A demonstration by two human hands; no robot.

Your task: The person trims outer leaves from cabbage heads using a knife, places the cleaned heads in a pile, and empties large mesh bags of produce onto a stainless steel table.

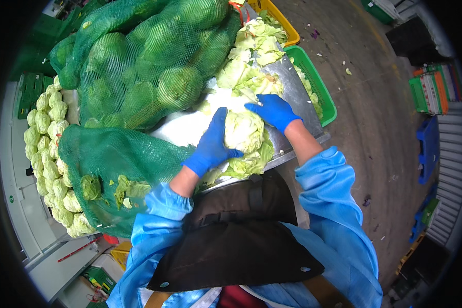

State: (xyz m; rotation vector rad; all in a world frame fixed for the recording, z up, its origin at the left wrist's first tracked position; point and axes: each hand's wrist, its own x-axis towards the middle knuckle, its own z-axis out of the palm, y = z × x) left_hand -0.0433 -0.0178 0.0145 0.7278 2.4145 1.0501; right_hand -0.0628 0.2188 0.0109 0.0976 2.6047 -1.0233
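A pale green cabbage head point(244, 131) rests on loose outer leaves point(250, 163) near the front edge of the metal table point(292, 86). My left hand point(212, 143), in a blue glove, cups its left side, with the thumb across the near side. My right hand point(275, 111), gloved the same way, bends its fingers at the far right of the head, among leaves. Whether those fingers grip a leaf or only touch the cabbage is hard to see. More stripped leaves point(250, 77) are heaped just beyond both hands.
Green mesh sacks of cabbages point(146, 69) fill the left of the table. A slack mesh sack point(115, 165) lies nearer, beside my left forearm. Trimmed cabbages point(50, 154) are stacked at far left. A green crate point(312, 77) and a yellow crate point(281, 15) with leaves stand along the right side.
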